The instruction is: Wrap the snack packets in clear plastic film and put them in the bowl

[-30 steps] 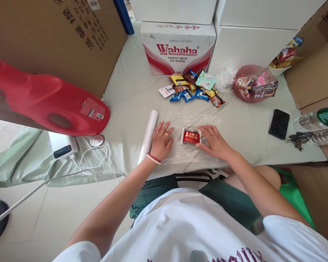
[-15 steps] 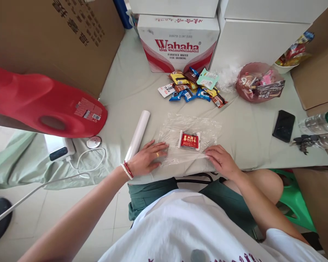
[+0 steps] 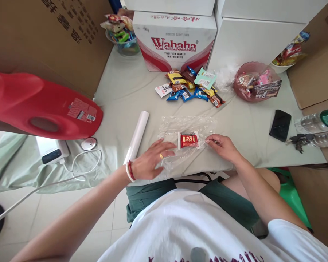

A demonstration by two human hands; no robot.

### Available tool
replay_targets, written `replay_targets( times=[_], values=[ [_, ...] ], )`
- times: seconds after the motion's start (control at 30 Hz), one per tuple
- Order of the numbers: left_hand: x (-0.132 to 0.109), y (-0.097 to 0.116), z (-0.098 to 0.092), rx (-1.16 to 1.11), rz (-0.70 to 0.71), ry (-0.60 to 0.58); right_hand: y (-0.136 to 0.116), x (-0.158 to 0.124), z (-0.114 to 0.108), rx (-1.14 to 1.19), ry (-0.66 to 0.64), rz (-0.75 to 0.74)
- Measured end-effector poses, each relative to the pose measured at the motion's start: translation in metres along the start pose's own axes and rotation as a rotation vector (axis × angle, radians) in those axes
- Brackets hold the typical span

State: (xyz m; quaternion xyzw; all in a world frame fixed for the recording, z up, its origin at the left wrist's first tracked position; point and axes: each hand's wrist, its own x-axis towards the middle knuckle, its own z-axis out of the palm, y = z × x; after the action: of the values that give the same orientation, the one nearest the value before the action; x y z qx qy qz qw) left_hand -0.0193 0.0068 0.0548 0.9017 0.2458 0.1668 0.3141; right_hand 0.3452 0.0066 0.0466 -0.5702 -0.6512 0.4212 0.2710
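A small red snack packet (image 3: 188, 140) lies on a sheet of clear plastic wrap (image 3: 188, 125) spread on the pale green tabletop. My left hand (image 3: 151, 160) lies on the near left part of the wrap, fingers stretched toward the packet. My right hand (image 3: 224, 146) pinches the near right edge of the wrap beside the packet and lifts it slightly. A white roll of wrap (image 3: 137, 136) lies just left of the sheet.
A pile of snack packets (image 3: 190, 89) sits behind, in front of a Wahaha box (image 3: 175, 42). A pink bowl of snacks (image 3: 255, 85), a black phone (image 3: 280, 124), keys (image 3: 299, 140) and water bottles (image 3: 318, 125) are at right. A red jug (image 3: 41, 105) and power bank (image 3: 51, 152) lie left.
Both hands slid from beside the packet to the near edge of the wrap; the right hand then took hold of the edge and drew it up toward the packet. The view shifted slightly.
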Motion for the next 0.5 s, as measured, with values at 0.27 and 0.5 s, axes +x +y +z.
replay_targets(
  times=[0.27, 0.5],
  values=[
    [-0.016, -0.009, 0.034, -0.107, -0.316, 0.274, -0.001, 0.002, -0.004, 0.073, -0.024, 0.137],
    [0.04, -0.038, 0.016, -0.058, -0.991, 0.739, 0.005, 0.009, -0.015, -0.154, -0.002, 0.173]
  ],
)
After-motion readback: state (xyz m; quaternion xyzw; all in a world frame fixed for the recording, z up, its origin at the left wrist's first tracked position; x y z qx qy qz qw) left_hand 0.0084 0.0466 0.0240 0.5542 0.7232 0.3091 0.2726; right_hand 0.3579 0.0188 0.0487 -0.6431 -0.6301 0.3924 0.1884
